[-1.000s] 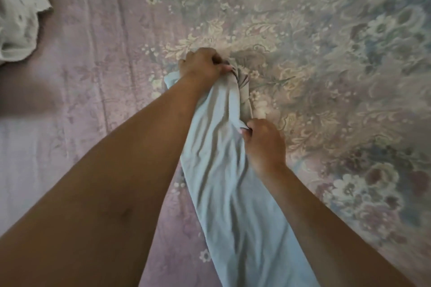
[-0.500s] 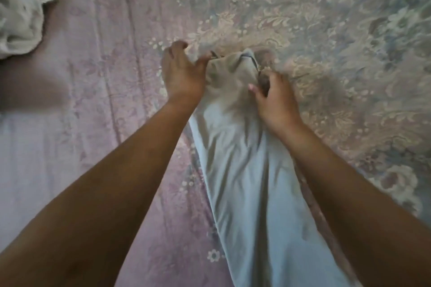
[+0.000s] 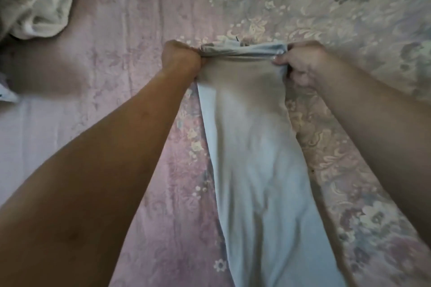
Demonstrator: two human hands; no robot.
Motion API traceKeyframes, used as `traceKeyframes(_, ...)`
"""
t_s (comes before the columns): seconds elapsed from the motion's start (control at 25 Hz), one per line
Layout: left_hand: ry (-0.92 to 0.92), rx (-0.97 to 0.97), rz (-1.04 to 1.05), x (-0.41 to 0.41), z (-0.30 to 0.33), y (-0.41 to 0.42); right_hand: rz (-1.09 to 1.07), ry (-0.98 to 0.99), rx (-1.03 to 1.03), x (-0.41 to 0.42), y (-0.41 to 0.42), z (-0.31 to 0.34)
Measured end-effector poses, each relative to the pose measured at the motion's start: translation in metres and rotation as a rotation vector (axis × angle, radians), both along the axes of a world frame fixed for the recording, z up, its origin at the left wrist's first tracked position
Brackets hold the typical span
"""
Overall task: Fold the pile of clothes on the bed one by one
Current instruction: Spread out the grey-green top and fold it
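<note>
A long pale blue garment lies stretched on the bed, running from the middle of the view down past the bottom edge. Its far end is a band pulled taut between my hands. My left hand grips the left corner of that band in a fist. My right hand pinches the right corner with curled fingers. Both forearms reach in from the bottom corners and hide part of the bed.
The bed is covered by a floral bedspread, pink on the left and grey-blue on the right. A crumpled white lace garment lies at the top left corner. A scrap of pale cloth shows at the left edge.
My hands have moved apart along the garment's far end, spreading the bunched cloth into a flat taut band. The right hand went from lower on the cloth up to the right corner.
</note>
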State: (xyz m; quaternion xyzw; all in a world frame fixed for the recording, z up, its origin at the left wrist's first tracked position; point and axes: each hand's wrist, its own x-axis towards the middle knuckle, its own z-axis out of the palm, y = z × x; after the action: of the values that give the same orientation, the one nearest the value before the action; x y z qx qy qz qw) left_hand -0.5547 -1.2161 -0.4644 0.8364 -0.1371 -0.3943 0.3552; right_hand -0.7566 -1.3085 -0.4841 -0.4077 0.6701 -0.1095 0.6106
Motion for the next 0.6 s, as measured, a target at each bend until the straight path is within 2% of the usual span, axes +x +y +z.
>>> traceKeyframes(0.04, 0.082, -0.097, 0.094, 0.004, 0.007, -0.013, -0.027, -0.051, -0.046, 0.007, -0.007, 0.009)
traceKeyframes(0.08, 0.080, -0.164, 0.131, 0.008, 0.009, -0.027, -0.058, -0.068, -0.111, 0.016, -0.015, 0.017)
traceKeyframes(0.16, -0.057, -0.181, -0.008, 0.011, 0.010, -0.044, -0.087, -0.013, -0.281, 0.030, -0.027, 0.019)
traceKeyframes(0.2, -0.045, -0.197, -0.045, 0.012, 0.008, -0.048, -0.077, 0.035, -0.345, 0.036, -0.030, 0.020)
traceKeyframes(0.32, -0.112, -0.141, -0.237, 0.019, -0.007, -0.054, -0.020, 0.170, -0.320, 0.038, -0.043, 0.012)
traceKeyframes(0.4, -0.380, -0.068, -0.358, 0.017, -0.008, -0.053, 0.037, 0.322, -0.374, 0.036, -0.042, 0.012)
traceKeyframes(0.44, -0.614, -0.091, -0.455, 0.013, -0.010, -0.050, 0.131, 0.469, -0.531, 0.035, -0.035, 0.014)
traceKeyframes(0.48, -0.825, -0.210, -0.580, 0.005, -0.010, -0.042, 0.276, 0.556, -0.776, 0.034, -0.023, 0.015)
traceKeyframes(0.56, -1.025, -0.436, -0.837, -0.020, -0.017, -0.012, 0.673, 0.464, -1.201, 0.031, 0.011, 0.010)
traceKeyframes(0.6, -1.084, -0.458, -0.948, -0.034, -0.027, 0.009, 0.857, 0.404, -1.298, 0.022, 0.029, 0.001)
